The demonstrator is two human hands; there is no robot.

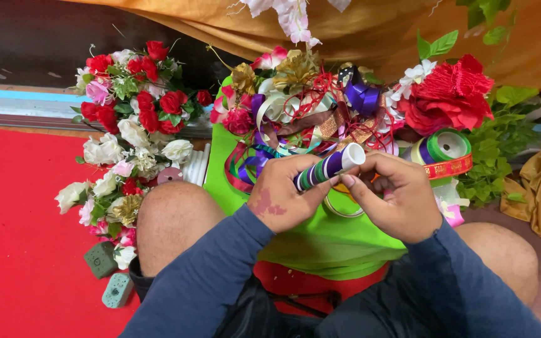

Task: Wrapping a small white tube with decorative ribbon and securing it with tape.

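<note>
Hands meet over a bright green sheet (320, 244) spread across the seated person's lap: the left hand (280, 197) is wrapped tight around a white tube (330, 166) wound with purple and green ribbon, holding it tilted with its open end up toward the right, while the right hand (399, 200) pinches its fingertips together at the tube just below that end. Beyond the hands lies a tangle of loose ribbons (295, 125) and a green ribbon spool (447, 145), a big red flower (449, 97) stands to the right, and a bunch of red and white artificial flowers (129, 119) rests on the red floor (20, 238) to the left, with two green foam blocks (109, 275) near the knee.
</note>
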